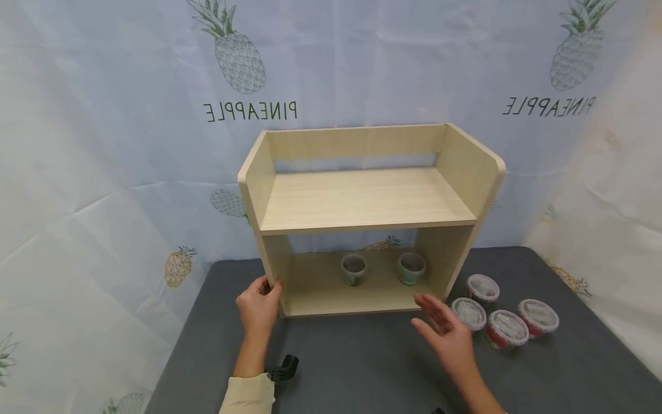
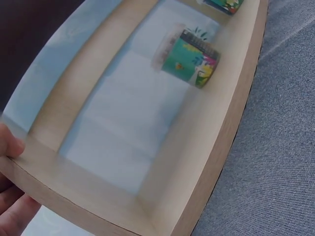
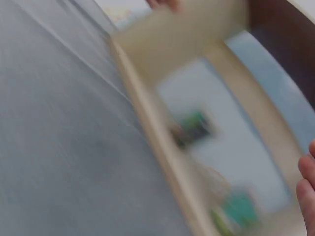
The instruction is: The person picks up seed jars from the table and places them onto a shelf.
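My left hand (image 1: 258,305) pinches the front edge of the left side panel of a light wooden two-tier shelf (image 1: 362,198). Thumb and fingers lie on either side of that panel in the left wrist view. Near the shelf's lower right corner, my right hand (image 1: 447,339) hovers with its fingers extended and holds nothing. On the lower board stand two small lidded cups with green printed sides: the left cup (image 1: 354,269) near the middle, the right cup (image 1: 411,268) closer to the right panel. The right wrist view is blurred.
Several lidded cups, some with red sides, cluster on the dark grey table (image 1: 351,368) to the right of the shelf, including a front red cup (image 1: 507,329). A pineapple-print curtain (image 1: 129,115) hangs behind. My left wrist wears a black strap (image 1: 283,369).
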{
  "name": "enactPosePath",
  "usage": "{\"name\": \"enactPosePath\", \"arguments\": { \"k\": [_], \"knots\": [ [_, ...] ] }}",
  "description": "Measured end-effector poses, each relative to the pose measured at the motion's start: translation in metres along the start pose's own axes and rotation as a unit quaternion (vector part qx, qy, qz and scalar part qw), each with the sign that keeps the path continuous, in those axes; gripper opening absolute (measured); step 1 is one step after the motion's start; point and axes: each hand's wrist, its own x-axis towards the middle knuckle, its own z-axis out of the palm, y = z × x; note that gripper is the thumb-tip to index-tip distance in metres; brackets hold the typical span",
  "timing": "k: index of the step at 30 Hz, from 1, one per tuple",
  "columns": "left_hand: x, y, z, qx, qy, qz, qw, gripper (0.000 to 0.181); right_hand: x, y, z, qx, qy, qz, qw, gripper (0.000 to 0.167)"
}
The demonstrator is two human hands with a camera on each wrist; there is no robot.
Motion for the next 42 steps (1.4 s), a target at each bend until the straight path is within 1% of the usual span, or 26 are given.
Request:
{"name": "enactPosePath", "arguments": {
  "k": [2,4,6,8,10,11,13,16,18,19,20,23,25,26,28,29,30,32,33,35,36,37,38,40,42],
  "knots": [
    [0.0,0.0,0.0,0.0,-0.001,-0.003,1.0,0.016,0.003,-0.008,-0.026,-0.036,0.056,0.007,0.9978,0.05],
    [0.0,-0.001,-0.001,0.001,-0.002,-0.009,1.0,0.016,0.006,-0.014,-0.051,-0.085,0.117,0.031,0.9891,0.048],
    [0.0,0.0,-0.003,-0.001,-0.005,-0.014,0.9999,0.016,0.007,-0.017,-0.074,-0.141,0.172,0.059,0.9732,0.047],
    [0.0,0.0,-0.004,-0.002,-0.01,-0.015,0.9998,0.017,0.006,-0.017,-0.095,-0.172,0.215,0.074,0.9584,0.047],
    [0.0,0.0,-0.004,-0.006,-0.017,-0.013,0.9998,0.018,0.004,-0.015,-0.111,-0.201,0.242,0.081,0.9459,0.047],
    [0.001,0.0,-0.003,-0.005,-0.02,-0.01,0.9997,0.018,0.002,-0.013,-0.118,-0.209,0.251,0.082,0.9415,0.047],
    [0.001,0.0,-0.004,-0.004,-0.023,-0.006,0.9997,0.019,0.001,-0.009,-0.126,-0.214,0.264,0.096,0.9357,0.048],
    [0.002,-0.003,-0.005,-0.002,-0.023,-0.008,0.9997,0.018,-0.001,-0.002,-0.129,-0.228,0.262,0.152,0.9253,0.049],
    [0.002,-0.003,-0.006,-0.001,-0.023,-0.014,0.9996,0.018,-0.002,0.003,-0.128,-0.254,0.252,0.188,0.9145,0.051],
    [0.003,-0.003,-0.007,-0.001,-0.024,-0.017,0.9996,0.018,-0.003,0.005,-0.128,-0.267,0.247,0.198,0.91,0.052],
    [0.003,-0.003,-0.007,0.001,-0.026,-0.018,0.9995,0.018,-0.004,0.008,-0.128,-0.278,0.245,0.202,0.9066,0.053],
    [0.003,-0.002,-0.007,0.004,-0.035,-0.022,0.9991,0.019,-0.006,0.014,-0.127,-0.311,0.259,0.182,0.896,0.053],
    [0.004,-0.002,-0.006,0.007,-0.039,-0.022,0.999,0.019,-0.008,0.017,-0.128,-0.319,0.273,0.165,0.8927,0.053],
    [0.005,-0.001,-0.006,0.008,-0.041,-0.022,0.9989,0.02,-0.008,0.018,-0.128,-0.321,0.278,0.16,0.8911,0.053],
    [0.005,-0.001,-0.004,0.005,-0.042,-0.023,0.9988,0.02,-0.01,0.019,-0.129,-0.319,0.282,0.159,0.8908,0.054],
    [0.005,-0.001,-0.004,0.004,-0.042,-0.021,0.9989,0.02,-0.01,0.019,-0.131,-0.317,0.278,0.166,0.8911,0.055],
    [0.005,-0.001,-0.003,0.001,-0.043,-0.02,0.9989,0.02,-0.011,0.02,-0.132,-0.322,0.272,0.179,0.8891,0.057],
    [0.005,0.0,-0.003,-0.007,-0.044,-0.017,0.9988,0.02,-0.012,0.021,-0.134,-0.329,0.251,0.217,0.8841,0.063],
    [0.005,0.0,-0.003,-0.013,-0.045,-0.016,0.9988,0.02,-0.012,0.022,-0.136,-0.333,0.238,0.235,0.8816,0.066],
    [0.005,0.001,-0.003,-0.021,-0.044,-0.015,0.9987,0.02,-0.013,0.023,-0.138,-0.346,0.209,0.27,0.8737,0.073],
    [0.005,0.001,-0.003,-0.024,-0.044,-0.015,0.9986,0.02,-0.013,0.024,-0.139,-0.351,0.197,0.282,0.8708,0.076],
    [0.005,0.001,-0.003,-0.024,-0.043,-0.014,0.9987,0.02,-0.013,0.025,-0.141,-0.35,0.187,0.29,0.8707,0.078],
    [0.004,0.0,-0.004,-0.023,-0.042,-0.014,0.9987,0.02,-0.013,0.025,-0.141,-0.342,0.18,0.296,0.8735,0.08],
    [0.004,0.0,-0.004,-0.019,-0.041,-0.013,0.9989,0.02,-0.013,0.026,-0.143,-0.333,0.167,0.309,0.8753,0.084],
    [0.003,-0.001,-0.005,-0.02,-0.045,-0.016,0.9987,0.019,-0.014,0.028,-0.144,-0.319,0.152,0.319,0.8796,0.087]
  ]
}}
